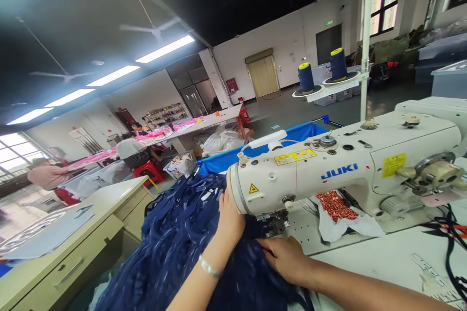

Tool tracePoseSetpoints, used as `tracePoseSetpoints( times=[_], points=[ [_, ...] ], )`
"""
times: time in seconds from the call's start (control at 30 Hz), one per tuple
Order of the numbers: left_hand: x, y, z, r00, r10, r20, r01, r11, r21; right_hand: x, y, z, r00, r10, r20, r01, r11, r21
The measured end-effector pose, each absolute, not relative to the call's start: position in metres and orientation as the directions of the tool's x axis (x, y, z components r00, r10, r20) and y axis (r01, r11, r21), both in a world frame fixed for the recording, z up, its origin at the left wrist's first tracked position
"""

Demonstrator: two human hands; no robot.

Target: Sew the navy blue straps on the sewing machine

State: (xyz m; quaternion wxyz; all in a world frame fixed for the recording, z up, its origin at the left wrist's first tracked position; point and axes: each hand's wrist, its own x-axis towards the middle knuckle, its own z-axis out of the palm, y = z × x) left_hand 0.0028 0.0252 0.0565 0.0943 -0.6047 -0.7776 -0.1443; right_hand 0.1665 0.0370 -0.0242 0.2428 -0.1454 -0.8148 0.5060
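Blue fabric bin (302, 132) behind the Juki sewing machine (339, 175), can't see what's in it from here. White cloth (359, 226) under the machine arm w/ a heap of small red bits (335, 205) on it.

My left hand (230, 218) is up against the machine's head end, resting on the navy fabric pile (175, 248), wrist bent back, bracelet (209, 267) on it; fingers are hidden behind the head so can't tell how they sit. Right hand (286, 257) lies palm down on the same fabric just below the presser foot (274, 223), fingers together, pressing it flat. Fabric spills off the table edge to my left. 2 navy thread cones (305, 77) on the stand.
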Motion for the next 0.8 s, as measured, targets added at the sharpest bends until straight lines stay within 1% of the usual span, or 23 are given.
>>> tracePoseSetpoints(
  times=[0.03,0.1,0.17,0.2,0.27,0.33,0.4,0.47,0.57,0.7,0.8],
  points=[
    [0.006,0.014,0.053,-0.214,0.937,0.277,0.977,0.202,0.072,0.165,0.037,-0.025,-0.838,0.482,0.254,-0.016,0.444,-0.896],
    [0.009,-0.005,0.044,-0.153,0.980,0.126,0.988,0.151,0.025,0.163,0.036,-0.027,-0.835,0.492,0.247,0.017,0.471,-0.882],
    [0.010,-0.015,0.036,-0.128,0.992,-0.022,0.992,0.128,0.016,0.164,0.036,-0.025,-0.840,0.499,0.211,0.092,0.516,-0.852],
    [0.009,-0.018,0.033,-0.112,0.992,-0.059,0.993,0.114,0.024,0.167,0.037,-0.023,-0.841,0.504,0.198,0.133,0.547,-0.826],
    [0.005,-0.018,0.030,-0.054,0.996,-0.064,0.997,0.057,0.048,0.173,0.040,-0.017,-0.825,0.532,0.192,0.227,0.622,-0.749],
    [0.001,-0.017,0.033,0.036,0.998,-0.049,0.995,-0.032,0.097,0.181,0.043,-0.012,-0.795,0.573,0.199,0.332,0.686,-0.647],
    [0.000,-0.015,0.039,0.094,0.994,-0.052,0.985,-0.085,0.147,0.185,0.045,-0.012,-0.806,0.558,0.196,0.378,0.740,-0.556],
    [0.003,-0.013,0.047,0.100,0.993,-0.060,0.981,-0.088,0.172,0.184,0.046,-0.018,-0.839,0.513,0.183,0.371,0.784,-0.497],
    [0.013,-0.009,0.052,0.093,0.994,-0.064,0.980,-0.080,0.182,0.176,0.043,-0.032,-0.864,0.457,0.211,0.327,0.829,-0.454],
    [0.020,-0.003,0.042,0.058,0.986,-0.157,0.985,-0.032,0.168,0.173,0.041,-0.040,-0.887,0.404,0.224,0.274,0.850,-0.449],
    [0.015,-0.002,0.033,0.110,0.983,-0.148,0.969,-0.073,0.235,0.180,0.048,-0.028,-0.900,0.388,0.201,0.260,0.845,-0.466]
  ],
)
